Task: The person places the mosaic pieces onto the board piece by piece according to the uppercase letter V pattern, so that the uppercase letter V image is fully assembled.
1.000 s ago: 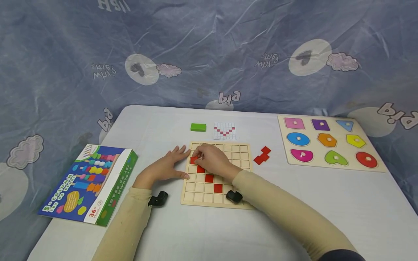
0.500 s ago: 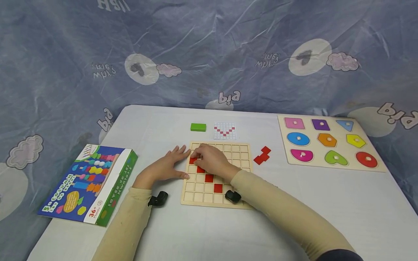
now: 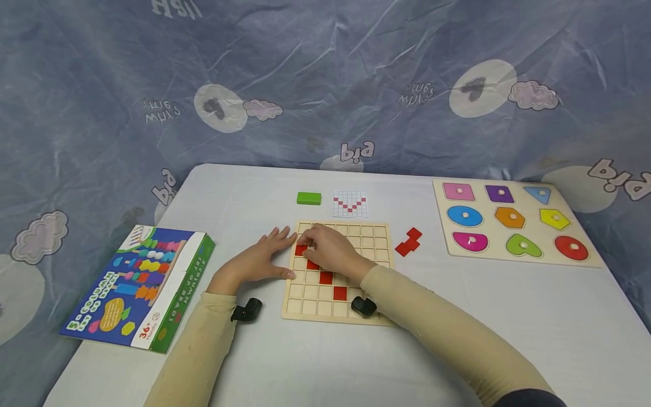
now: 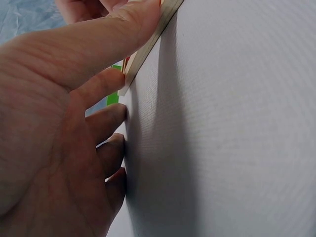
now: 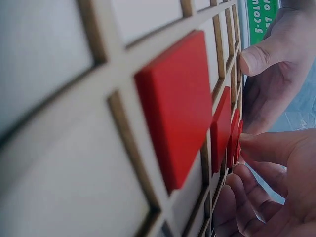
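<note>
A wooden grid board [image 3: 315,317] lies flat on the white table. Several red square tiles [image 3: 326,278] run diagonally across its cells. My right hand [image 3: 333,249] reaches over the board and holds the top-left red tile [image 3: 300,250] at its cell. In the right wrist view the thumb [image 5: 269,145] touches that far tile, with the other fingers curled below; the fingertips are partly hidden. My left hand [image 3: 259,260], fingers spread, steadies the board's left edge. Its thumb [image 4: 133,22] presses the wooden rim in the left wrist view.
Loose red tiles [image 3: 408,242] lie right of the board. Behind it are a green block [image 3: 308,198] and a pattern card [image 3: 350,204] with a red V. A shape puzzle [image 3: 519,220] lies at right, a blue bead-set box [image 3: 137,288] at left.
My right fingers have shifted very slightly at the top-left tile, which seems to have settled a little to the left. My left hand, the board and the loose tiles stay put.
</note>
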Demonstrator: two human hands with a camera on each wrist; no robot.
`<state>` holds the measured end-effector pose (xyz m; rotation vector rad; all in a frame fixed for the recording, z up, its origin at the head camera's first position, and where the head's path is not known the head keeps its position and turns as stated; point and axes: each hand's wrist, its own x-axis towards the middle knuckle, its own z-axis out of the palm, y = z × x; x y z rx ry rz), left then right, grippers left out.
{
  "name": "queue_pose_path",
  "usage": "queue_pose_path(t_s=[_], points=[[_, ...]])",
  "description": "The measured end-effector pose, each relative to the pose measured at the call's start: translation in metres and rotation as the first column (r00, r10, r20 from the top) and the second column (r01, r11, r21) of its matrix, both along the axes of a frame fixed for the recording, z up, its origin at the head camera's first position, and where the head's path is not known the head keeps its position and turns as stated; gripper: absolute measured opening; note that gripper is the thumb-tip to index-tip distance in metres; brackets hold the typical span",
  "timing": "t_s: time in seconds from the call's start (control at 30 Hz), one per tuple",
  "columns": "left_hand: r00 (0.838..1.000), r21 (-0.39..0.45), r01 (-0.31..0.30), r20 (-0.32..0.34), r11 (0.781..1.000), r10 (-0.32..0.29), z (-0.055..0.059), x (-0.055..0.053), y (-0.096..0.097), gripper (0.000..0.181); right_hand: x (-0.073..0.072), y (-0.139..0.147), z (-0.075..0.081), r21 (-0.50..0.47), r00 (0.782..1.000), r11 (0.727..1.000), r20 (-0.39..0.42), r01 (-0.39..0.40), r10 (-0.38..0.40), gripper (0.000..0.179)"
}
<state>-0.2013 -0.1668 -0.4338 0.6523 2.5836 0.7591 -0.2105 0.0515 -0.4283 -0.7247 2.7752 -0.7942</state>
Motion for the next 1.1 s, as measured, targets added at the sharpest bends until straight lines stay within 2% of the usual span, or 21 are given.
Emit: queue_pose_path(t_s=[0.27,0.67,1.1], points=[[1.000,-0.008,-0.008,0.002,1.000,0.008,0.000,0.000,0.001,0.100,0.001,0.004,0.004,-0.053,0.999,0.999,0.041,0.009,-0.007,0.023],[1.000,-0.011,-0.022,0.010,1.000,0.022,0.001,0.001,0.001,0.100,0.002,0.012,0.005,-0.088,0.999,0.996,0.038,0.021,-0.018,0.020],[1.000,-0.009,-0.021,0.004,1.000,0.021,0.001,0.002,0.001,0.100,0.008,0.040,0.007,-0.146,0.999,0.989,0.031,0.032,-0.028,0.019]])
